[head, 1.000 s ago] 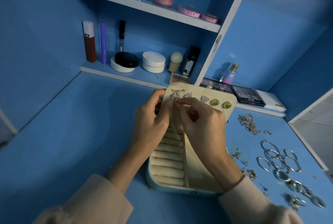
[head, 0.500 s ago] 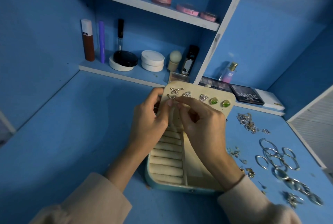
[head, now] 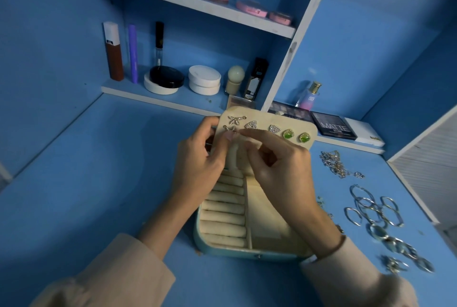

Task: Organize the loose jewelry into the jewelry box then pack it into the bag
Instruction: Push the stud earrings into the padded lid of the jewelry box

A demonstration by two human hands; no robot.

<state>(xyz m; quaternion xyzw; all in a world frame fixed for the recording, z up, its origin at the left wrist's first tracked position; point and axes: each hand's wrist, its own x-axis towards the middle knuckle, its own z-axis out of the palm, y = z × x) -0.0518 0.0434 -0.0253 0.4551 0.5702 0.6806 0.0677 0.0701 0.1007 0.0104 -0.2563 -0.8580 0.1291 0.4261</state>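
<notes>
While the jewelry box (head: 222,217) is sitting open on the blue desk (head: 99,183) right in front of the person, both hands are working at its raised lid panel (head: 267,119); left hand (head: 197,161) is curling its fingers round the panel's left edge, thumb lying across the front face; right hand (head: 282,170) is pinching a leaf-shaped earring (head: 229,129) between forefinger and thumb, remaining fingers bending loosely underneath. That earring is sitting against the panel's left side, just below a matching leaf earring (head: 236,119) that's pinned there; can't tell whether its post is through the panel.

To the right along the panel, two triangular studs (head: 251,125) and two green studs (head: 288,134) are sitting in a row; in the box base, ring rolls (head: 222,204) are filling the left compartment; the right compartment is lying partly hidden under the right wrist.

Loose pieces are lying on the desk right of the box, apart from it: a chain tangle (head: 333,163) furthest back; silver hoops (head: 371,208) overlapping nearer; chunky rings (head: 400,247) nearest the sleeve. Behind the box, a low shelf (head: 153,99) is carrying compacts and tubes; a MATTE palette (head: 331,126) and a perfume bottle (head: 310,95) are sitting further right.
</notes>
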